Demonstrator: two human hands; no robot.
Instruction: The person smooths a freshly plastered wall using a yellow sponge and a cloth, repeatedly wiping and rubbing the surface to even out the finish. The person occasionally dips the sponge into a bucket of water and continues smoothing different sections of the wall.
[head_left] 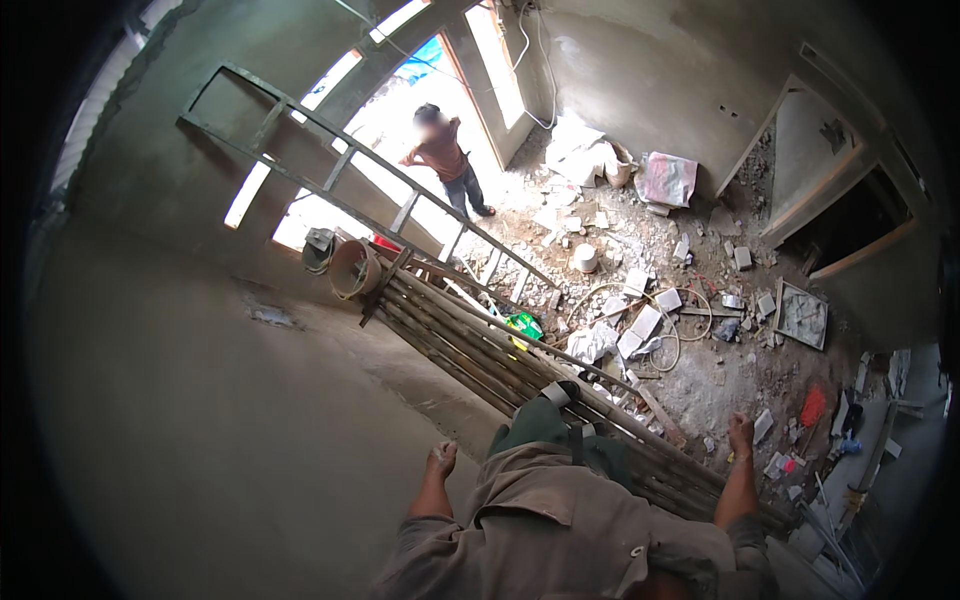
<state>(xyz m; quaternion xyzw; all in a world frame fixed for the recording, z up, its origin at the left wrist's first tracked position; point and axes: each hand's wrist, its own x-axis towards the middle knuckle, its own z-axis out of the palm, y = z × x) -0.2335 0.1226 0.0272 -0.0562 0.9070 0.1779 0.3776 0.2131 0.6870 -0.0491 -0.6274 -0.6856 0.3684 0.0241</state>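
Note:
My left hand (441,458) is held low beside my body, near the plastered wall (240,430). Its fingers are curled in, and nothing shows in them. On the other side, my right hand (740,432) hangs out past the platform's edge with fingers closed, also with nothing visible in it. Neither hand appears to touch anything. Under my feet lies a platform of bamboo poles (450,335), high above the rubble floor. The far end of the poles meets a short wooden crosspiece (385,287).
A ladder (405,212) leans beyond the poles. A bucket (355,270) and a smaller grey bucket (319,250) are at the platform's far end. Below, a person (443,155) stands by the bright doorway. Broken blocks (640,325), a hose (708,310) and a white bucket (585,258) litter the floor.

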